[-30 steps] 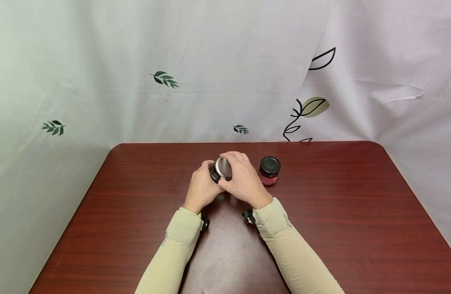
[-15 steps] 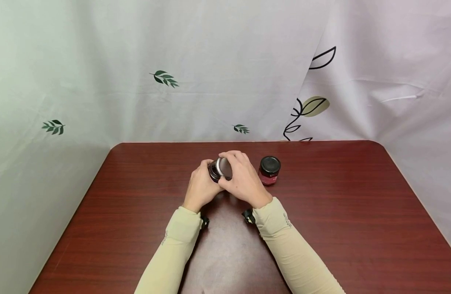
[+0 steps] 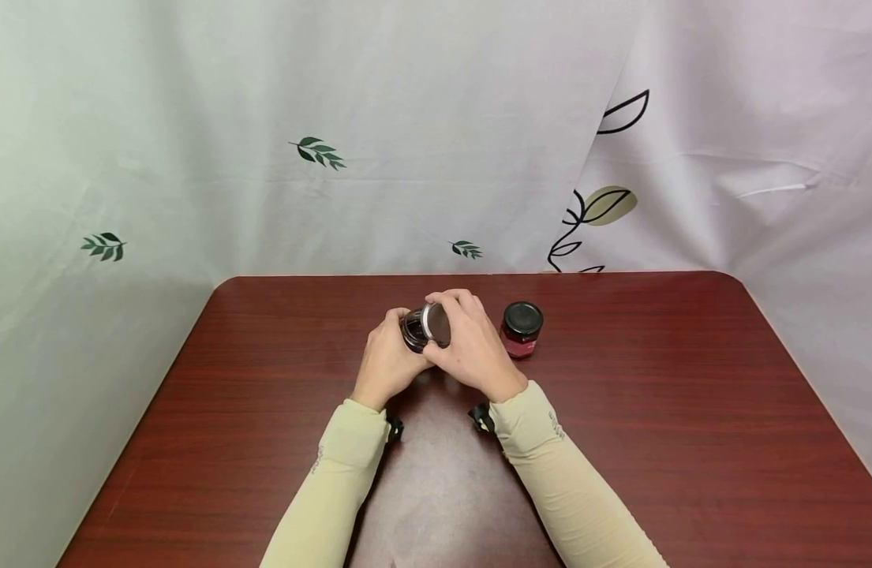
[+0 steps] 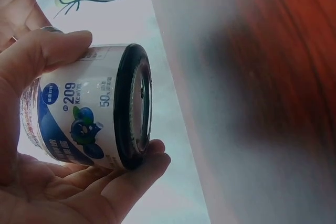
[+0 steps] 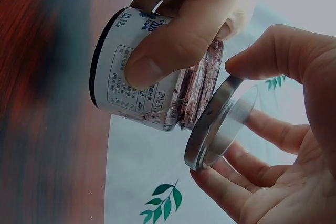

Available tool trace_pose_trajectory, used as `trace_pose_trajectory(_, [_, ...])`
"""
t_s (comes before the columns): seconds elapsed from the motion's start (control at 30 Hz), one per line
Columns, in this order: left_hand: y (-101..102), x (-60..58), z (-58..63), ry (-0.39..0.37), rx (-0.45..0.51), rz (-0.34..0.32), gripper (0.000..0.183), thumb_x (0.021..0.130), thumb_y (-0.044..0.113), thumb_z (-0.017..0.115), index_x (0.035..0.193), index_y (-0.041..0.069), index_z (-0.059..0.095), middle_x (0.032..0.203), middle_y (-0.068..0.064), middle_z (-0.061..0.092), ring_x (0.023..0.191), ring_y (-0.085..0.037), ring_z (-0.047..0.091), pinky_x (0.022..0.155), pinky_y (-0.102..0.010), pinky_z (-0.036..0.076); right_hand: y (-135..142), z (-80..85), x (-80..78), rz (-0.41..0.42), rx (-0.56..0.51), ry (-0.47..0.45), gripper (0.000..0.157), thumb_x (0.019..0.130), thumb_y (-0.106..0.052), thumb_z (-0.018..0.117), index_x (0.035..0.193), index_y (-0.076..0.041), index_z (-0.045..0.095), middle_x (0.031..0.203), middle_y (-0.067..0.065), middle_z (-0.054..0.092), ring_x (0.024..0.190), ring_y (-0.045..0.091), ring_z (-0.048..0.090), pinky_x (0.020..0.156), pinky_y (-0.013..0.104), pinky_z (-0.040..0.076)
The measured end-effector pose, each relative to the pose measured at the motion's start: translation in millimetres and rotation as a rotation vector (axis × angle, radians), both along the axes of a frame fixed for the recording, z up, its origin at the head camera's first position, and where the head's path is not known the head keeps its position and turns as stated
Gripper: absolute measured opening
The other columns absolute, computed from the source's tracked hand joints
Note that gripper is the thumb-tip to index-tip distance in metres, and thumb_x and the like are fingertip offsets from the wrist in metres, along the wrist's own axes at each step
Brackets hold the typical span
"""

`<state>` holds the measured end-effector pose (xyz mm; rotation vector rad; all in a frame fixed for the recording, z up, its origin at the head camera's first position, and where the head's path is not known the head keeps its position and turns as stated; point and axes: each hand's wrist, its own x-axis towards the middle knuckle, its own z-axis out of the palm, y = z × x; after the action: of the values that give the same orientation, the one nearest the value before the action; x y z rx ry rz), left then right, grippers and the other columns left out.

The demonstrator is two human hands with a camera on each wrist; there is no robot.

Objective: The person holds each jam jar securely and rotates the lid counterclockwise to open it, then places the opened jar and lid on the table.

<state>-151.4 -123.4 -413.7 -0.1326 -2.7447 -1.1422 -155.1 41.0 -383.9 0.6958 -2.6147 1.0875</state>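
In the head view my left hand (image 3: 387, 359) grips a glass jar (image 3: 413, 331) tilted on its side, mouth toward the right. Its white label (image 4: 73, 103) carries blueberries and "209" in the left wrist view, and dark contents show through the glass near the neck. My right hand (image 3: 471, 343) holds a silver metal lid (image 5: 212, 127) by the edge, thumb on one side and fingers on the other. The lid stands at an angle right at the jar's mouth, where the neck's threads (image 5: 203, 85) are exposed.
A second jar (image 3: 521, 331) with a black lid and red label stands upright on the reddish-brown table (image 3: 620, 442), just right of my right hand. A white curtain (image 3: 407, 118) with leaf prints hangs behind the table's far edge.
The jar in my left hand has shifted slightly left, and the lid in my right hand slightly right, so more of the jar's neck shows. The second jar stays put.
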Motion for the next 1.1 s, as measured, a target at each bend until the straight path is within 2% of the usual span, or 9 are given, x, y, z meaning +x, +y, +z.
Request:
trace_pose_trajectory(0.53, [-2.3, -2.0, 0.7, -0.015, -0.016, 0.004, 0.073, 0.067, 0.025, 0.086, 0.128, -0.002, 0.054, 0.11, -0.018, 0.068, 0.098, -0.031, 0.066, 0.087, -0.043, 0.052, 2.3, 1.1, -2.1, -0.038, -0.016, -0.055, 0.062, 0.074, -0.009, 0.073, 0.134, -0.009, 0.058, 0.131, 0.014, 0.053, 0.116, 0.031, 0.053, 0.093, 0.045, 0.049])
trace_pose_trajectory(1.1, [-5.3, -2.9, 0.0, -0.017, -0.012, 0.025, 0.072, 0.068, 0.027, 0.085, 0.127, -0.001, 0.055, 0.108, -0.018, 0.068, 0.096, -0.032, 0.066, 0.086, -0.043, 0.053, 4.8, -1.5, -4.3, -0.052, -0.012, -0.059, 0.063, 0.075, -0.009, 0.071, 0.136, -0.004, 0.055, 0.135, 0.017, 0.054, 0.124, 0.033, 0.052, 0.1, 0.047, 0.044])
